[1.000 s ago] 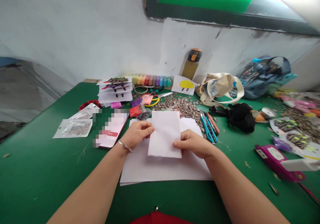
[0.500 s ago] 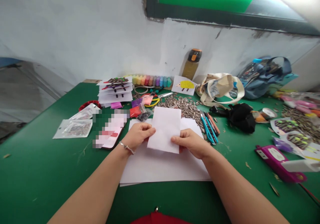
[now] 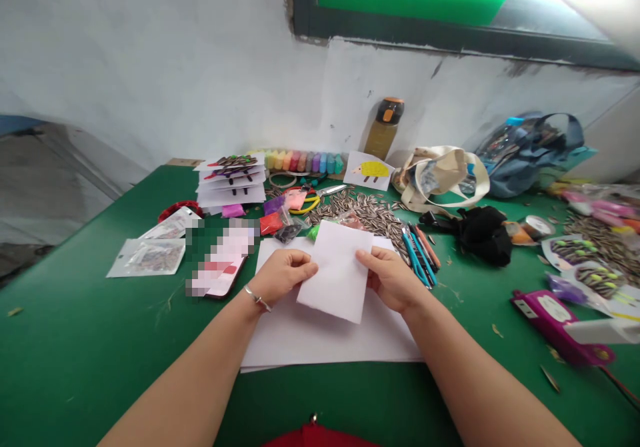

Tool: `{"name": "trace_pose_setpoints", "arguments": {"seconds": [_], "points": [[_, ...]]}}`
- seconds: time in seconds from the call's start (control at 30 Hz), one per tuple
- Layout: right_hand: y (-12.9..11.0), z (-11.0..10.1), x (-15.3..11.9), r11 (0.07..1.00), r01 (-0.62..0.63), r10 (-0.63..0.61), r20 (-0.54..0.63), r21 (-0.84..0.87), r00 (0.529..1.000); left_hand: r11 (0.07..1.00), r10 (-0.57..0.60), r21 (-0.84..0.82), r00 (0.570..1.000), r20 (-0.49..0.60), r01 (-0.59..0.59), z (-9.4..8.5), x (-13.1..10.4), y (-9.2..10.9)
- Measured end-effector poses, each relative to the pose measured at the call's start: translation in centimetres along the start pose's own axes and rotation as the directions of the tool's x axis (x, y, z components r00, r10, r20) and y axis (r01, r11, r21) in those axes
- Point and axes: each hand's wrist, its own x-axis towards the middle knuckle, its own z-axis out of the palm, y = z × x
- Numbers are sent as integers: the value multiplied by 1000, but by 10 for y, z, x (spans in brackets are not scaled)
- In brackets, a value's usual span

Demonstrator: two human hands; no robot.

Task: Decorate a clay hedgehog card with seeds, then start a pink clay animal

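Note:
A small blank sheet of white paper (image 3: pixel 337 270) is held up between my two hands, tilted slightly. My left hand (image 3: pixel 284 275) pinches its left edge, thumb on the front and fingers curled behind. On the opposite edge, my right hand (image 3: pixel 395 277) grips it the same way, its fingers mostly hidden. Beneath lie larger white sheets (image 3: pixel 320 347) on the green table (image 3: pixel 100 354). Just beyond are scattered sunflower seeds (image 3: pixel 370 210). Blue utility knives (image 3: pixel 419 260) lie to the right of my right hand. A phone (image 3: pixel 225 260), partly pixelated, rests left of my left hand.
Stacked white cards (image 3: pixel 231 197) and a hedgehog picture (image 3: pixel 369 170) stand at the back. Scissors (image 3: pixel 313 202) lie among colourful clay packets (image 3: pixel 271 223). A bottle (image 3: pixel 383 130), a cream bag (image 3: pixel 440 177), a black pouch (image 3: pixel 484 234) and a magenta device (image 3: pixel 555 320) stand or lie around.
The small paper has shifted a little right and toward me, and has turned clockwise. My right hand has moved up along its edge; a green packet now shows behind it.

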Motion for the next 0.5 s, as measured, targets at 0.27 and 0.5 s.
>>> {"name": "trace_pose_setpoints", "arguments": {"seconds": [0.27,0.5], "points": [[-7,-10,4,997,67,-70,-175,-24,982,1000,-25,10,998,52,25,3,-1,0],[-8,-10,4,984,125,-155,-267,-128,951,1000,-18,-7,999,40,18,7,-1,-1]]}}
